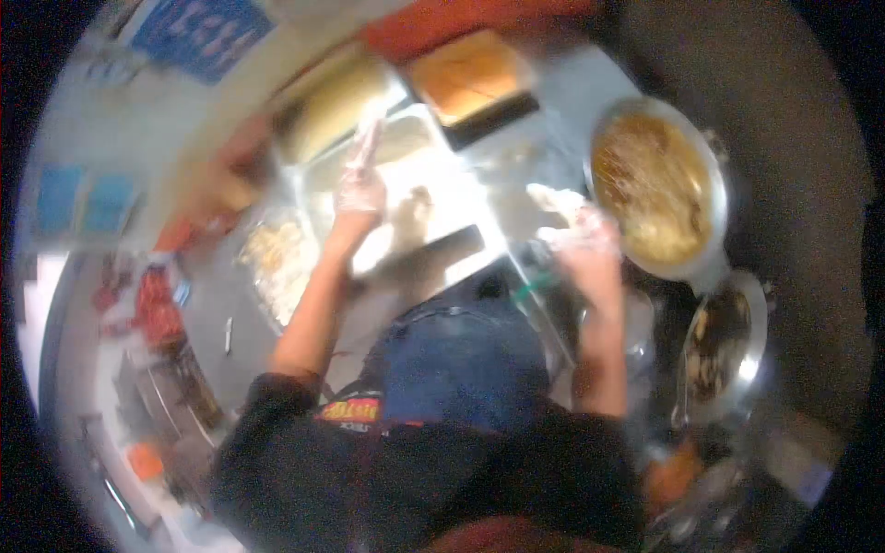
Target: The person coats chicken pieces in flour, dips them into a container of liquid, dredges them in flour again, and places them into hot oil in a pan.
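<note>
My left hand [361, 192], in a clear plastic glove, reaches over a metal tray [312, 189] of white powder that looks like flour. Its fingers are stretched out toward the far side, with nothing visible in them. My right hand [590, 232], also gloved, is beside a large pan [604, 109] of bubbling brown oil [650, 180]. White coating clings to its fingers, which look spread apart; motion blur hides the detail. A dark lump [417, 205] sits in the bright powder. Glare washes out much of this tray.
Behind the powder stand a tray of yellowish food [336, 106] and an orange block-like item [466, 74]. Pale pieces fill a container [277, 263] on the left. A smaller oval pan [724, 350] stands at the right. Red packages [159, 304] lie at the far left.
</note>
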### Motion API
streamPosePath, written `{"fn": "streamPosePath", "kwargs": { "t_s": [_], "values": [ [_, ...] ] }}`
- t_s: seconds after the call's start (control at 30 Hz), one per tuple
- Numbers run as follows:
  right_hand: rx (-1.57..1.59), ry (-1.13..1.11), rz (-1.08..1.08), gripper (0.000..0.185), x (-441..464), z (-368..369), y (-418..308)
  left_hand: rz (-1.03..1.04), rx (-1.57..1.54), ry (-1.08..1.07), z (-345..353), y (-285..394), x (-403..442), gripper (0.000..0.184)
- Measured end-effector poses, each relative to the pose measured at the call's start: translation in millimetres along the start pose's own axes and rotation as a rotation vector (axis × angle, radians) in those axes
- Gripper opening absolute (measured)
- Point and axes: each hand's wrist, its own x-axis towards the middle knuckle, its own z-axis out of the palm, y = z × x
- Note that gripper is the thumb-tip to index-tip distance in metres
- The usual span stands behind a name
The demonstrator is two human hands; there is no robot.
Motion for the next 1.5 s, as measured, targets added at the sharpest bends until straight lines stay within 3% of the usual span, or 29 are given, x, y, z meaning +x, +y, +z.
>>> {"fn": "streamPosePath", "kwargs": {
  "t_s": [0.07, 0.1, 0.13, 0.23, 0.3, 0.33, 0.4, 0.47, 0.53, 0.57, 0.63, 0.7, 0.73, 0.8, 0.87, 0.97, 1.0, 1.03, 1.1, 1.17, 1.33, 1.43, 1.5],
  "values": [
    [-0.217, -0.256, 0.034, 0.044, 36, 53, 13, -0.165, 0.211, 0.098, -41, -54, -23, 0.062],
    [-0.401, -0.281, -0.061, 0.041, 46, 76, 35, -0.211, -0.031, 0.159, -44, -103, -37, 0.055],
    [-0.586, -0.297, -0.156, 0.041, 56, 100, 65, -0.222, -0.033, 0.168, -48, -132, -51, 0.055],
    [-0.712, -0.241, -0.284, 0.036, 103, 161, 119, -0.315, 0.106, 0.021, -38, -208, -73, 0.040],
    [-1.028, -0.273, 0.104, 0.026, 124, 176, 142, 0.044, 0.819, -0.188, -3, -251, -88, 0.023],
    [-1.038, -0.279, 0.103, 0.026, 126, 186, 145, 0.038, 0.811, -0.183, -1, -247, -82, 0.023],
    [-0.877, -0.258, 0.352, 0.029, 135, 198, 148, -0.374, 0.716, -0.392, 2, -228, -62, 0.030],
    [-1.464, -0.606, -0.034, 0.024, 163, 195, 216, -0.356, 0.705, -0.427, 24, -279, -50, 0.030],
    [-1.322, -0.362, 0.141, 0.020, 164, 211, 196, -0.335, 0.690, -0.461, 25, -275, -44, 0.030],
    [-1.330, -0.362, 0.139, 0.020, 171, 212, 197, -0.623, 0.385, -0.326, 4, -230, -29, 0.031],
    [-1.368, -0.536, 0.146, 0.022, 183, 205, 202, -0.894, 0.059, -0.185, -1, -216, -24, 0.032],
    [-1.269, -0.568, 0.112, 0.025, 173, 200, 176, -1.074, -0.632, -0.062, 11, -242, -23, 0.032],
    [-1.166, -0.596, 0.076, 0.029, 173, 198, 162, -1.066, -0.640, -0.060, 12, -245, -21, 0.032],
    [-1.058, -0.585, 0.031, 0.028, 177, 189, 170, -0.670, -0.099, -0.269, 3, -229, -24, 0.027],
    [-0.939, -0.573, -0.004, 0.028, 176, 184, 181, -0.609, 0.015, -0.355, 13, -258, -28, 0.028],
    [-0.985, -0.467, 0.067, 0.030, 171, 184, 189, -0.401, 0.371, -0.588, 32, -319, -35, 0.031],
    [-1.196, -0.603, 0.017, 0.034, 171, 187, 193, -0.324, 0.492, -0.660, 32, -323, -32, 0.032],
    [-1.408, -0.738, -0.032, 0.038, 172, 190, 198, -0.322, 0.493, -0.660, 34, -327, -29, 0.032],
    [-1.323, -0.605, 0.072, 0.038, 159, 210, 163, -0.352, 0.601, -0.674, 15, -283, -23, 0.032],
    [-1.233, -0.470, 0.176, 0.039, 157, 215, 158, -0.376, 0.529, -0.576, 34, -312, -25, 0.034],
    [-0.931, -0.373, 0.083, 0.036, 172, 204, 166, -0.370, 0.180, -0.305, 15, -274, -24, 0.044],
    [-0.830, -0.277, 0.107, 0.035, 166, 209, 147, -0.156, 0.204, -0.418, 53, -352, -41, 0.044],
    [-0.953, -0.288, 0.011, 0.035, 165, 207, 155, -0.113, 0.205, -0.433, 55, -350, -41, 0.044]
  ]
}}
